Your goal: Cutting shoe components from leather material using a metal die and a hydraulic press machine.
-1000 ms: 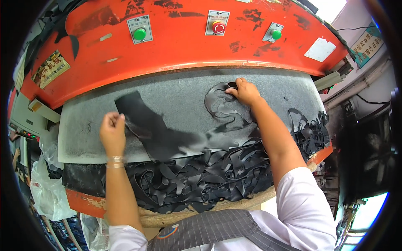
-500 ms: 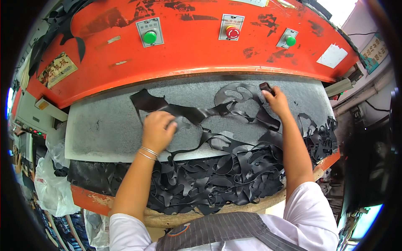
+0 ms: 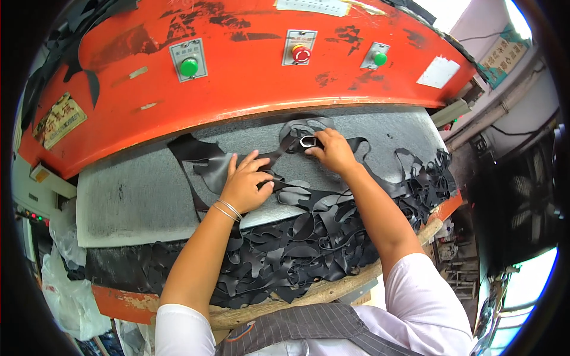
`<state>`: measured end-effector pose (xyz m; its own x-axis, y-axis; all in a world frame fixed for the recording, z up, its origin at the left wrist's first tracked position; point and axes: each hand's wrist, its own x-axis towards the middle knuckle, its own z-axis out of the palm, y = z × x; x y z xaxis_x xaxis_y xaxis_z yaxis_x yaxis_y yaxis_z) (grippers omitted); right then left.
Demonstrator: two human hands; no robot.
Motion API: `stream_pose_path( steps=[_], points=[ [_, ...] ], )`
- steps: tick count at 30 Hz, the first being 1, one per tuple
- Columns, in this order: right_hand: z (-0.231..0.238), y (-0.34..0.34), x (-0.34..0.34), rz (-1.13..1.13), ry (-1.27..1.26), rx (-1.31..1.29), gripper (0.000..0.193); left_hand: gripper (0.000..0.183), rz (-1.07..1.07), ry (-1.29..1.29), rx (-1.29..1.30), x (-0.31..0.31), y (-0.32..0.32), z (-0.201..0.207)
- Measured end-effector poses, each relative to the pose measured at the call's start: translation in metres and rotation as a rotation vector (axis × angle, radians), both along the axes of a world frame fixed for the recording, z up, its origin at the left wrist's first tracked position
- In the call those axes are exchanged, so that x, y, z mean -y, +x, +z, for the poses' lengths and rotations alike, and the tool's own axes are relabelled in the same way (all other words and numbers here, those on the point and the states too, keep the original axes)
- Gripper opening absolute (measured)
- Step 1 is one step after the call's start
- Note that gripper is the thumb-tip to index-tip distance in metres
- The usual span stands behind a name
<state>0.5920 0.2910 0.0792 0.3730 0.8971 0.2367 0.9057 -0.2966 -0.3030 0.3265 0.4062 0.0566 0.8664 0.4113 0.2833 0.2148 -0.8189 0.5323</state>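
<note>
A cut-up sheet of black leather (image 3: 217, 172) with large holes lies across the grey cutting board (image 3: 124, 196). My left hand (image 3: 246, 184) is at its middle, fingers spread over the black strips, holding nothing that I can see. In my right hand (image 3: 335, 151) is a small cutting die (image 3: 307, 142) with a bright, angular metal rim, pinched between thumb and fingers. The die is over the sheet's narrow strips, near the board's far side. Whether it touches the leather I cannot tell.
Black leather scraps (image 3: 285, 255) are heaped along the board's near edge, up to a wooden rail (image 3: 320, 293). Behind the board stands an orange machine front (image 3: 237, 77) with green buttons (image 3: 189, 67) and a red button (image 3: 301, 54). Plastic bags (image 3: 71, 296) hang at the left.
My right hand has brought the die leftward over the leather, its rim now showing. My left hand has opened its fingers over the sheet's middle. The whole view has shifted slightly.
</note>
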Motion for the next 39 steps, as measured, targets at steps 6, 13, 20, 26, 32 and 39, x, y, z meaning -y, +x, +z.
stream_pose_path(
  steps=[6, 13, 20, 26, 32, 39],
  points=[
    [0.021, -0.064, 0.059, 0.328, -0.157, -0.286, 0.053, 0.024, 0.072, -0.152, 0.035, 0.005, 0.028, 0.015],
    [0.018, -0.102, 0.124, 0.316, -0.142, -0.087, 0.045, 0.026, -0.070, 0.179, -0.482, 0.023, 0.073, 0.024],
    [0.017, -0.091, 0.157, 0.520, -0.029, -0.066, 0.045, 0.020, -0.023, 0.020, -0.564, 0.022, 0.090, 0.029],
    [0.052, -0.052, 0.157, 0.557, 0.024, -0.190, 0.043, 0.019, 0.349, -0.044, -0.239, 0.027, 0.108, 0.022],
    [0.035, -0.006, 0.088, 0.368, 0.141, -0.365, 0.046, 0.016, 0.302, 0.084, -0.081, 0.057, 0.067, 0.022],
    [-0.009, -0.016, 0.056, 0.427, 0.188, -0.227, 0.055, 0.025, 0.333, 0.091, 0.042, 0.080, 0.040, -0.002]
  ],
)
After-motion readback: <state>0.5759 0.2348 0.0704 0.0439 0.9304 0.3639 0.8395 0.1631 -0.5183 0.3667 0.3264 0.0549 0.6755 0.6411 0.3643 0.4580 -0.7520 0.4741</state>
